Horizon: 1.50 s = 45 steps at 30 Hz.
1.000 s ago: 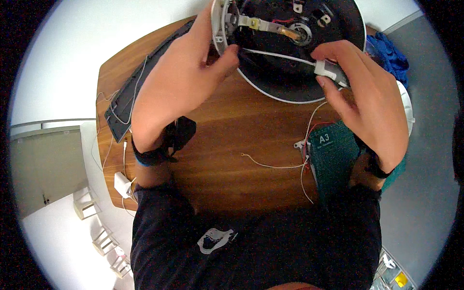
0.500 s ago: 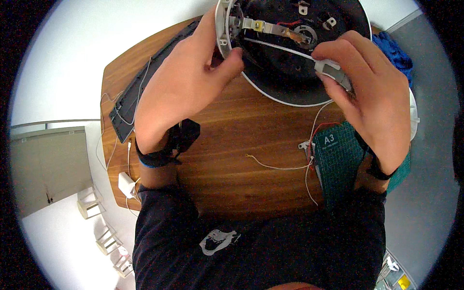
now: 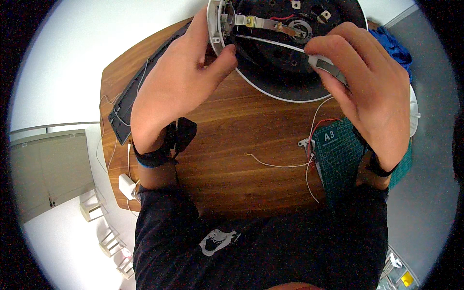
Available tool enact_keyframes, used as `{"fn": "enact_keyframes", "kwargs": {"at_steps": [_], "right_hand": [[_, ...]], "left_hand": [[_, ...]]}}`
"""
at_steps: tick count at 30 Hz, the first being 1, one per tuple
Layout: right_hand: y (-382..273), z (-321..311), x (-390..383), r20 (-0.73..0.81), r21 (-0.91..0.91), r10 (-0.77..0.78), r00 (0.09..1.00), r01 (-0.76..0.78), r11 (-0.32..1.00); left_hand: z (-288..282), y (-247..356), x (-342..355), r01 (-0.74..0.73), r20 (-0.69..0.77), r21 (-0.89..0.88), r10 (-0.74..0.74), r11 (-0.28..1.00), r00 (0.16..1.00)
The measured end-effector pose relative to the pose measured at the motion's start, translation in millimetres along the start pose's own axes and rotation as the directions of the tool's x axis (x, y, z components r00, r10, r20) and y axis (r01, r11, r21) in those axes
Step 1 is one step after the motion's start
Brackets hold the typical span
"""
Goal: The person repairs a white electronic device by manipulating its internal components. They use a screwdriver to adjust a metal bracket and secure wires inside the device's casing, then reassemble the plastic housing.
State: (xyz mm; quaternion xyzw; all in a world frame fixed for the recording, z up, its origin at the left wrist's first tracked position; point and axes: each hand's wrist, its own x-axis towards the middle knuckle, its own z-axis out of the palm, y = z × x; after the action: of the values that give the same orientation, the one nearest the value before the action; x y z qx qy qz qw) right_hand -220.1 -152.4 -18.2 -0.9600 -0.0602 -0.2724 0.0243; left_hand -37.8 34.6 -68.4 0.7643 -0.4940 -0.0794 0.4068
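My right hand (image 3: 365, 79) is closed round the grey-and-white handle of a screwdriver (image 3: 330, 69). Its long thin shaft points left across a round appliance housing (image 3: 275, 89), black inside with a white rim. The tip is near the housing's left side; I cannot tell whether it touches a screw. My left hand (image 3: 181, 79) grips the white side piece (image 3: 216, 30) at the housing's left, thumb apart from the fingers, most of which are hidden. Inside the housing, a metal strip (image 3: 270, 24) runs from that side piece to a round central part (image 3: 302, 31).
A green cutting mat (image 3: 338, 150) lies under my right forearm, beside thin white and red wires (image 3: 285, 166). Left on the wooden table (image 3: 232, 188) are a long dark panel (image 3: 123, 113) and a white adapter (image 3: 127, 186). Blue cloth (image 3: 394, 48) sits at the far right.
The housing and my left hand have shifted slightly left and away. The screwdriver in my right hand has moved slightly the same way and remains pointed at the left side.
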Motion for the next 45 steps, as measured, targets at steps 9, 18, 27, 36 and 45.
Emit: {"fn": "enact_keyframes", "kwargs": {"at_steps": [9, 18, 27, 36, 45], "right_hand": [[2.9, 0.3, 3.3, -0.078, -0.049, -0.113, 0.991, 0.109, 0.993], [2.7, 0.2, 5.6, -0.121, -0.047, -0.125, 0.985, 0.12, 0.992], [5.3, 8.5, 5.4, -0.109, 0.066, -0.005, 0.994, 0.012, 0.998], [12.2, 6.0, 2.5, -0.061, 0.062, 0.07, 0.996, -0.066, 0.996], [14.0, 13.8, 1.5, -0.047, 0.093, 0.087, 0.995, -0.082, 0.992]], "left_hand": [[-3.5, 4.7, -2.0, 0.084, 0.039, -0.007, -0.084, 0.996, 0.996], [-3.6, 1.8, -1.5, 0.048, 0.02, 0.021, -0.049, 0.999, 0.999], [-6.2, 2.1, -2.3, 0.071, 0.021, 0.082, -0.073, 0.994, 0.997], [-3.0, 0.4, 2.2, 0.036, 0.014, 0.011, -0.036, 0.999, 0.999], [-7.5, -0.9, -1.4, 0.057, 0.024, 0.114, -0.06, 0.992, 0.998]]}}
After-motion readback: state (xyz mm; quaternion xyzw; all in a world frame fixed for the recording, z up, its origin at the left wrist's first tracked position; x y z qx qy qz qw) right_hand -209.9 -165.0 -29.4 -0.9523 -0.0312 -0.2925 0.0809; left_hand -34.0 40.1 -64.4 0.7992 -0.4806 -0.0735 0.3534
